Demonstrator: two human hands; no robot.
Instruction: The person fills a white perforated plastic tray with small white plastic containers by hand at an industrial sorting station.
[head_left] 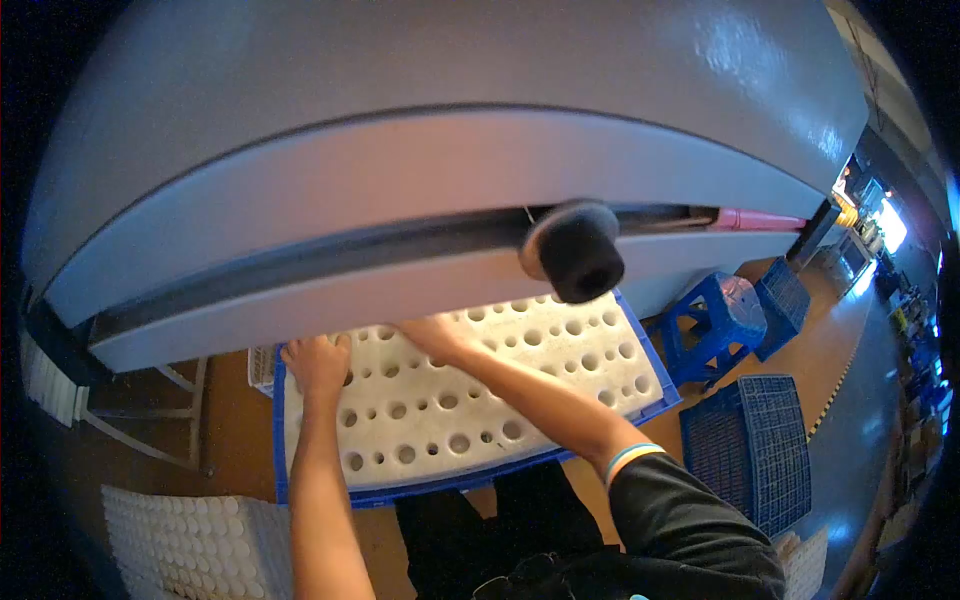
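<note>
A cream-coloured board with rows of large and small round holes lies in front of me on a blue tray. My left hand rests on the board's left side near the far corner, thumb spread away from the fingers. Farther to the right, my right hand reaches across the board's far part, close beneath the lower edge of a grey machine panel. Its fingertips are hidden there, so whatever they touch does not show.
A black knob juts from the machine above the board. Blue stools and a blue crate stand at the right. At lower left is a stack of white round-ended pieces. A metal frame stands left of the tray.
</note>
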